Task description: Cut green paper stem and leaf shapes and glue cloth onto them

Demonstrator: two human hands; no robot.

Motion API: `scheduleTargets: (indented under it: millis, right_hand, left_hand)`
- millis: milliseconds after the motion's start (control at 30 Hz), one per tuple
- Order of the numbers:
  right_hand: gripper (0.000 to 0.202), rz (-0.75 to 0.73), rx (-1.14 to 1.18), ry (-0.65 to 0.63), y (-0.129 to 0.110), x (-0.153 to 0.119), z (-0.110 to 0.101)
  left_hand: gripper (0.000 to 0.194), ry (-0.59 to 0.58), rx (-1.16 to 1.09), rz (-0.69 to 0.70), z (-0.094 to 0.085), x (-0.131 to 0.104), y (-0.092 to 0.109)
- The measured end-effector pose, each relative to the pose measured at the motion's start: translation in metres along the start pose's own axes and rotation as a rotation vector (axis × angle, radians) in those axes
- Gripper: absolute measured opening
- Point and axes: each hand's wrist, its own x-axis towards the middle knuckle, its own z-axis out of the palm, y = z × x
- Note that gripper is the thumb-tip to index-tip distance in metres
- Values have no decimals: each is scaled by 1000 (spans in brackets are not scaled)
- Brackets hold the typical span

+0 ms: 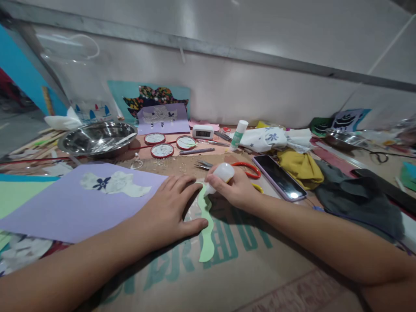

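Note:
A narrow wavy strip of light green paper (206,234) lies on the printed cardboard (182,286) in front of me. My left hand (178,206) rests spread along the strip's left side, thumb and a fingertip touching its edge. In my right hand (235,186) is a small white squeeze glue bottle (224,172), tilted with its nozzle down at the upper part of the strip. Left of my left hand is a purple paper sheet (65,208) bearing a white fabric cutout (121,184) with a dark blue flower.
Beyond my right hand lie red-handled scissors (248,168) and a phone (279,177). A glue stick (238,135), a small digital clock (203,131) and several red-rimmed round pieces (162,150) stand farther back. A metal bowl (97,141) is at left, yellow cloth (300,169) at right.

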Motion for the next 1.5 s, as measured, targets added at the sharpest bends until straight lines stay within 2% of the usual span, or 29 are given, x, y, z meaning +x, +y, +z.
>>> scheduleTargets:
  millis: [467,733,933,1100,1233,1367,1500]
  right_hand:
    - [44,38,53,-24,2,-1,0]
    - [40,-1,6,-90,-1,-2,0]
    - [42,-14,-90,-18,0,-3,1]
    - [39,-49,-73,-67,0,-2,1]
    - [36,-15,-106,-24,0,-1,2]
    - [31,-58,-70,-75,-1,-2,2]
    - [32,-9,-80,-9,0,-1,3]
  left_hand:
    - [74,-26,11,-32,0,1,1]
    - [74,-22,-5,-31,1,0,0]
    - [70,-8,1,-24,1,-1,1]
    - [70,-8,8,-13,1,0,0]
    - [72,-10,25,-20,2,-1,-1]
    - [71,-25,23,-17,2,-1,-1]
    - [71,-5,31,-12,3,-1,-1]
